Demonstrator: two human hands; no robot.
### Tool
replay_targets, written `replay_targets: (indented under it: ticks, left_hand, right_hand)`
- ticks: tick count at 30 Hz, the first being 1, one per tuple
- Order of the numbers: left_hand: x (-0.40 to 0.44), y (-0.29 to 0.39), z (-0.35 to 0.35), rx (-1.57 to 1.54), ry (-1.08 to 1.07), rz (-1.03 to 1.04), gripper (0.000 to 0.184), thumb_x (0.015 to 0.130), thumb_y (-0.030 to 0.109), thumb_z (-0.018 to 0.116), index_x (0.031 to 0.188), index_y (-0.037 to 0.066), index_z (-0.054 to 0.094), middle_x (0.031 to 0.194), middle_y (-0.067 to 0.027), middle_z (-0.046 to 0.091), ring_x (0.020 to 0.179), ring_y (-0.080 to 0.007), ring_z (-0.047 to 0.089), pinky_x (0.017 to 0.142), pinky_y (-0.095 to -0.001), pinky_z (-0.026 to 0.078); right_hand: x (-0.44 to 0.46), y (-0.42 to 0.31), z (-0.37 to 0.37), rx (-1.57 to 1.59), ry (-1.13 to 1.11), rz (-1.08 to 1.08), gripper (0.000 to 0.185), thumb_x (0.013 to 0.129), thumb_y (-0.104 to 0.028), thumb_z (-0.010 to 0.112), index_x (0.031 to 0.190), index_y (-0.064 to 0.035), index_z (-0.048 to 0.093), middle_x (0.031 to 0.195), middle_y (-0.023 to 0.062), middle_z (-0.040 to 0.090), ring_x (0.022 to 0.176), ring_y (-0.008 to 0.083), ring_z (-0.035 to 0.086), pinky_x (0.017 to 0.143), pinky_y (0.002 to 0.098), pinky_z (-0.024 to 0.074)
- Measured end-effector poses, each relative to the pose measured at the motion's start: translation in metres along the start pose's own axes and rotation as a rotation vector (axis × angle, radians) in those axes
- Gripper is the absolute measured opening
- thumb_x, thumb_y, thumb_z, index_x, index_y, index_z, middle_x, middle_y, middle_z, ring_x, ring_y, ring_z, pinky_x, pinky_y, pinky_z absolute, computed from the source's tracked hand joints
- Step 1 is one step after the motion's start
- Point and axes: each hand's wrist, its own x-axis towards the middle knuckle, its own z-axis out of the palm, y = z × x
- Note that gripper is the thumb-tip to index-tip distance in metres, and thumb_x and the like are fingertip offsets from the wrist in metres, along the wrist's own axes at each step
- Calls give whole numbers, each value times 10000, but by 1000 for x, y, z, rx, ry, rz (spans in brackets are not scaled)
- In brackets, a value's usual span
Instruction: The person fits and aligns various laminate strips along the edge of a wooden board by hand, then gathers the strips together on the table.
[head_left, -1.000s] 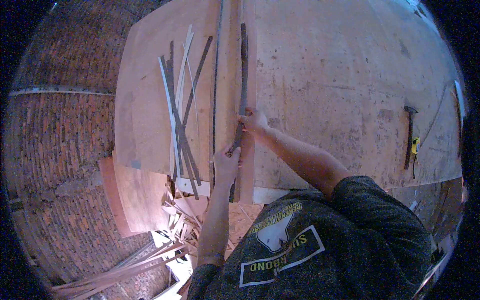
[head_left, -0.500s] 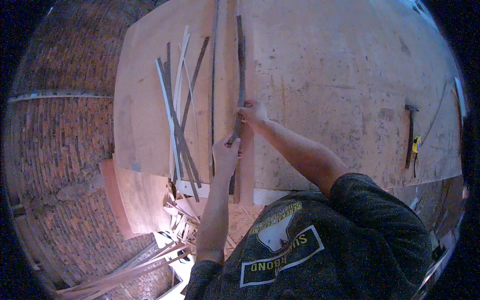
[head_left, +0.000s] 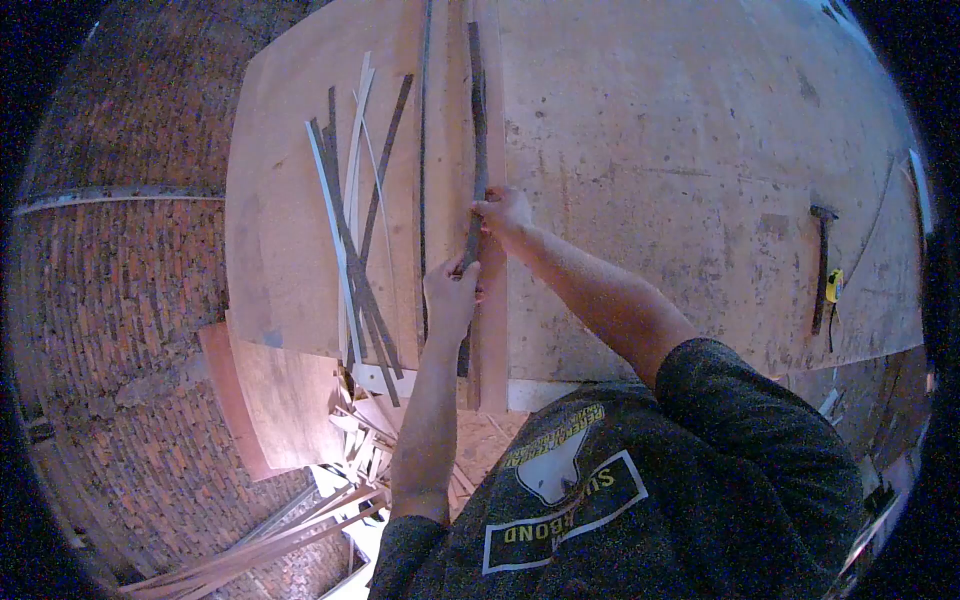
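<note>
A long, thin dark strip (head_left: 479, 130) runs away from me along the middle of the wooden worktable (head_left: 640, 120). My right hand (head_left: 506, 213) pinches it partway along, thumb and fingers closed on its edges. Nearer to me, my left hand (head_left: 453, 286) grips the same strip close to its near end. Beneath both hands lies a lengthwise wooden board (head_left: 489, 340), and a dark narrow gap (head_left: 425, 150) runs parallel on its left. The strip's underside is hidden.
Several loose dark and white strips (head_left: 352, 225) lie crossed on the table's left part. On the right are a hammer (head_left: 822, 270) and a yellow tape measure (head_left: 834, 286). Wood offcuts (head_left: 365, 440) pile up below the near edge, beside a brick floor (head_left: 130, 300).
Both hands have shifted slightly away from me along the strip, still holding it. The view has moved a little; the loose strips and tools lie as before.
</note>
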Motion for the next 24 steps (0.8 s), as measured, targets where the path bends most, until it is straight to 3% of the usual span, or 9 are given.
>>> replay_targets:
  ticks: [12, 18, 21, 24]
  left_hand:
    - [3, 5, 3, 39, 6, 7, 403, 898, 78, 640, 1274, -49, 570, 770, -60, 615, 557, -107, 599, 463, -240, 521]
    - [4, 5, 6, 12, 5, 9, 399, 899, 82, 641, 1275, -36, 574, 781, -67, 621, 567, -111, 603, 464, -229, 515]
    - [-2, 14, 8, 60, 46, 15, 413, 877, 69, 654, 1268, -36, 574, 803, -83, 643, 603, -144, 626, 530, -268, 534]
    - [1, 12, 7, 405, 149, 283, 428, 842, 46, 668, 1256, -20, 583, 848, -98, 662, 693, -189, 652, 655, -319, 544]
  right_hand:
    - [7, -2, 2, -2, 27, 2, 320, 794, -110, 768, 1086, -16, 675, 807, 83, 678, 610, 141, 618, 518, 279, 525]
    - [8, -6, 0, 60, -23, 0, 414, 816, -124, 761, 1201, -53, 628, 917, 97, 682, 693, 165, 635, 554, 298, 528]
    - [6, -15, -1, 202, -47, 18, 474, 838, -154, 751, 1273, -81, 579, 949, 97, 682, 726, 170, 639, 593, 301, 528]
    - [4, -19, -4, 353, -120, 38, 473, 862, -171, 732, 1295, -103, 556, 945, 75, 687, 747, 160, 642, 627, 311, 516]
